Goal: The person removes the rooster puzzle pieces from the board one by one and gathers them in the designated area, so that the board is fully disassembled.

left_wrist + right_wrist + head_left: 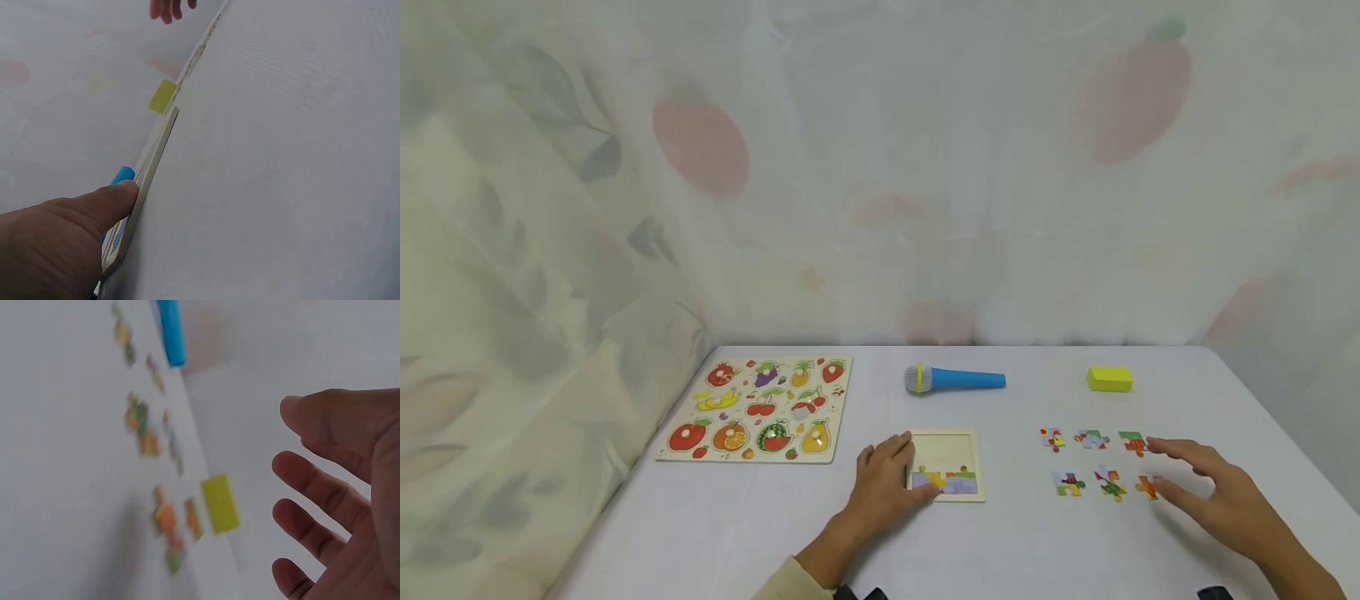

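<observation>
My left hand (883, 487) holds a small wooden puzzle tray (981, 467) at its left side, thumb lying over the near edge. Fitted jigsaw pieces (958, 483) fill the tray's lower part; bare wood shows above them. In the left wrist view the thumb (119, 203) presses on the rim of the tray, and the other fingers are hidden. Over at the right, my right hand (1221, 500) hovers beside several loose jigsaw pieces (1108, 482), fingers spread and nothing between them. The right wrist view shows the thumb and fingers (303, 531) apart, with the pieces blurred beyond.
A fruit peg puzzle board (838, 417) lies at the back left. Behind the tray is a blue toy microphone (966, 379). A yellow block (1109, 379) sits at the back right, beyond the loose pieces. Patterned cloth (925, 208) hangs behind the table.
</observation>
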